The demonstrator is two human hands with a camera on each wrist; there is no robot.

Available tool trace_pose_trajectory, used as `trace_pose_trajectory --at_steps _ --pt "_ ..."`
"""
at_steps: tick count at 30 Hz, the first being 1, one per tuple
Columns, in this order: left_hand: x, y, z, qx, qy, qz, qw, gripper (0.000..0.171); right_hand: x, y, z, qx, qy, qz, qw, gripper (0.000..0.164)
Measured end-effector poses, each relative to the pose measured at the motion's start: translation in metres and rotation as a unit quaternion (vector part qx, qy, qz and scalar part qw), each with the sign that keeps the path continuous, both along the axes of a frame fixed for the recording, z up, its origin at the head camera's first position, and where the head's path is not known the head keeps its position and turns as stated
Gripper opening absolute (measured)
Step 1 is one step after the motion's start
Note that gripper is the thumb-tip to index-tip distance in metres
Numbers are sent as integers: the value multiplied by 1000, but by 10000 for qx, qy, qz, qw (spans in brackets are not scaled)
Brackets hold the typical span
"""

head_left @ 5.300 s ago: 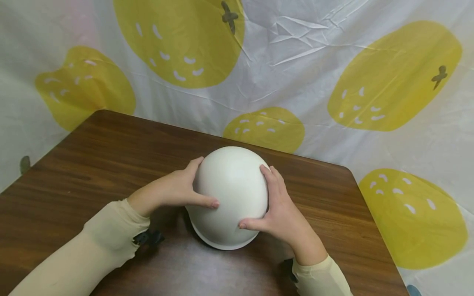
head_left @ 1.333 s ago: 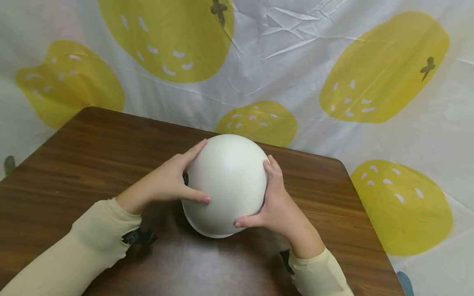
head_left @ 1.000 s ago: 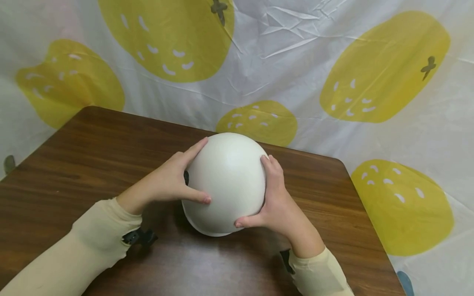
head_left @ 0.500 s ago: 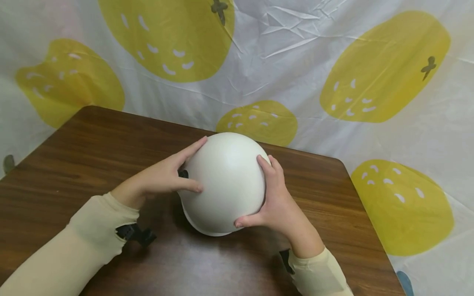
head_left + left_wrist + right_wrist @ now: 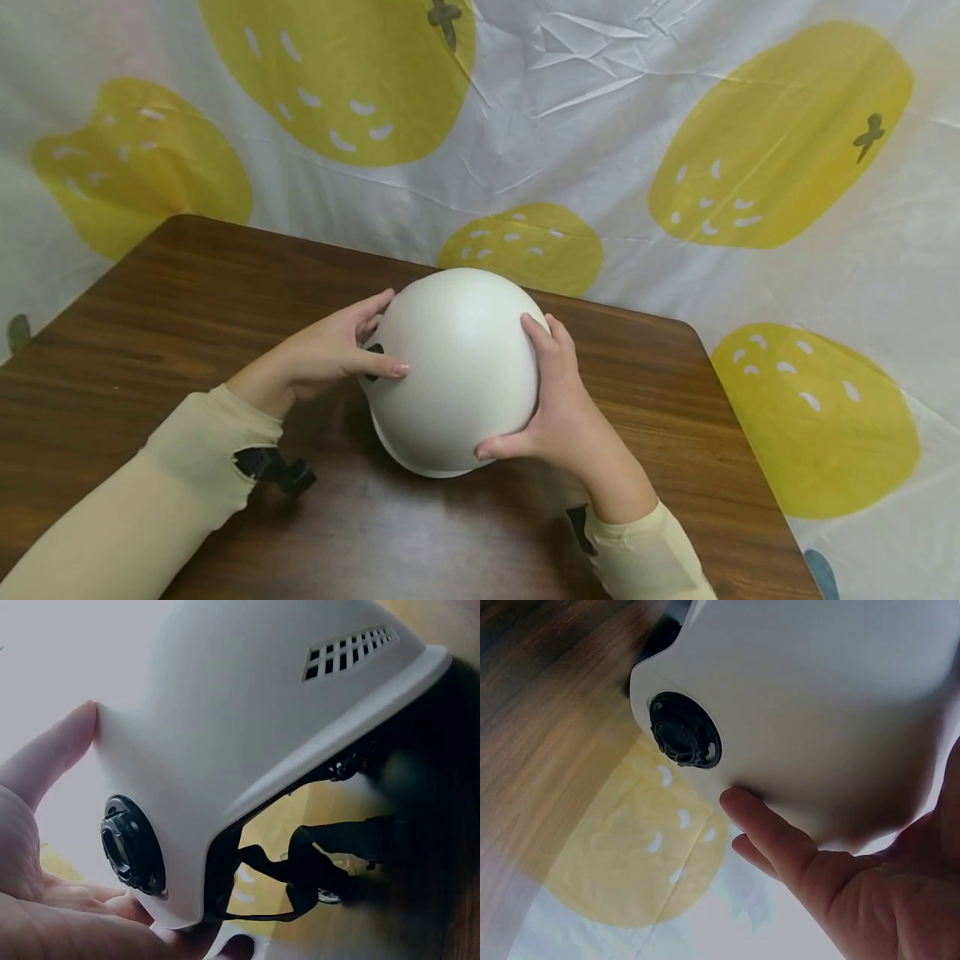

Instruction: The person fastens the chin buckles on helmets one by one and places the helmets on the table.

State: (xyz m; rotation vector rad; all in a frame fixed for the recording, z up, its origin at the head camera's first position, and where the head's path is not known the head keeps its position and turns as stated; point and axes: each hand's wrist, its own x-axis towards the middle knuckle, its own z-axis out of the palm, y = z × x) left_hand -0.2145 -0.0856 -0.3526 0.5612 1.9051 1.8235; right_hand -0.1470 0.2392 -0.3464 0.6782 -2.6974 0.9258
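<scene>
A white helmet [image 5: 457,358] is held dome up between both hands over the table. My left hand [image 5: 326,354] grips its left side, the thumb on the shell and the fingers at the lower edge. Between them sits a black round fitting [image 5: 133,846], seen in the left wrist view along with a vent grille [image 5: 350,652] and a black strap [image 5: 292,859] hanging below the rim. On the other side my right hand [image 5: 562,408] holds the shell, thumb low and fingers spread upward. The right wrist view shows a matching black fitting [image 5: 684,729] beyond those fingertips.
The brown wooden table [image 5: 247,292] has its far edge just behind the helmet. A white cloth [image 5: 585,92] printed with yellow fruit hangs behind and beside it. Black wrist mounts [image 5: 277,471] stick out under the cream sleeves [image 5: 142,500].
My left hand has slid down and left along the helmet, its fingertips now lower, near the black fitting. The right hand has barely moved. The helmet is tilted slightly differently than several seconds ago.
</scene>
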Motion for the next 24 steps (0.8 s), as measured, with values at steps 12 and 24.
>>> trace_pose_trajectory --at_steps 12,24 --pt "1 1 1 199 345 -43 9992 120 -4 2 -5 -64 460 220 9987 154" --pt "3 3 2 168 463 -74 9988 122 -4 2 -8 -148 768 354 9963 153"
